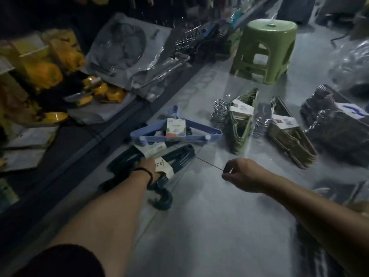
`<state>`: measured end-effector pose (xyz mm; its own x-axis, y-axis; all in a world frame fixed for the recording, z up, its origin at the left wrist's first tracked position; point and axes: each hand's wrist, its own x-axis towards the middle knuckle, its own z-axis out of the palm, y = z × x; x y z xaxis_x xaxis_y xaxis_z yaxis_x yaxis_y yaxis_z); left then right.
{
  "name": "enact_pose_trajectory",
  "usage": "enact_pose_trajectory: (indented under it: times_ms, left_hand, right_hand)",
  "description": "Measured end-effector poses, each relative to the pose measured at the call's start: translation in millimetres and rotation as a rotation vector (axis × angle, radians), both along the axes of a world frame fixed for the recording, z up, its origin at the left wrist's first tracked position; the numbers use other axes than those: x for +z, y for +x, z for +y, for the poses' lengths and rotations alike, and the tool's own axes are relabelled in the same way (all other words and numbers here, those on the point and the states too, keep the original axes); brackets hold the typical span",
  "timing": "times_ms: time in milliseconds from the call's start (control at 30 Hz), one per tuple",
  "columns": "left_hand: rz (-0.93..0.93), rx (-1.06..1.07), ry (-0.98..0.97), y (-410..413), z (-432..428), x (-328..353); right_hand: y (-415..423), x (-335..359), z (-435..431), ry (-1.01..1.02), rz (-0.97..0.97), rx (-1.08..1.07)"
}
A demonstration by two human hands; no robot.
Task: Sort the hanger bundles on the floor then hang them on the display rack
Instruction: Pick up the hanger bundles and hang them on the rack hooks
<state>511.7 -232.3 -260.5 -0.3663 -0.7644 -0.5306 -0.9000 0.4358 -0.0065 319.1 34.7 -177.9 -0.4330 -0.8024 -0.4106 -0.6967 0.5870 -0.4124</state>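
A dark teal hanger bundle [175, 158] with a paper label lies on the grey floor, hooks pointing toward me. My left hand [146, 163] rests on its middle and grips it. Behind it lies a light blue hanger bundle [199, 127]. To the right stand a green bundle [240, 128] and a tan bundle [289, 136], both with chrome hooks, and a dark brown bundle [339, 124] further right. My right hand [237, 172] hovers over bare floor, fingers pinched together, apart from every bundle; I cannot tell if it holds anything.
A green plastic stool [265, 48] stands behind the bundles. Low shelves along the left hold yellow packaged goods [46, 72] and grey bagged items [123, 48]. Clear plastic bags [351, 60] lie at the far right.
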Motion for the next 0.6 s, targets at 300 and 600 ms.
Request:
enact_pose_trajectory:
  times_ms: [300,600]
  left_hand:
    - [0.154,-0.072,0.057,-54,10,-91]
    - [0.096,-0.099,0.064,-59,1,-108]
  right_hand:
    - [6,-26,-197,0.092,0.190,0.031]
    - [-46,-139,-289,0.193,0.222,0.035]
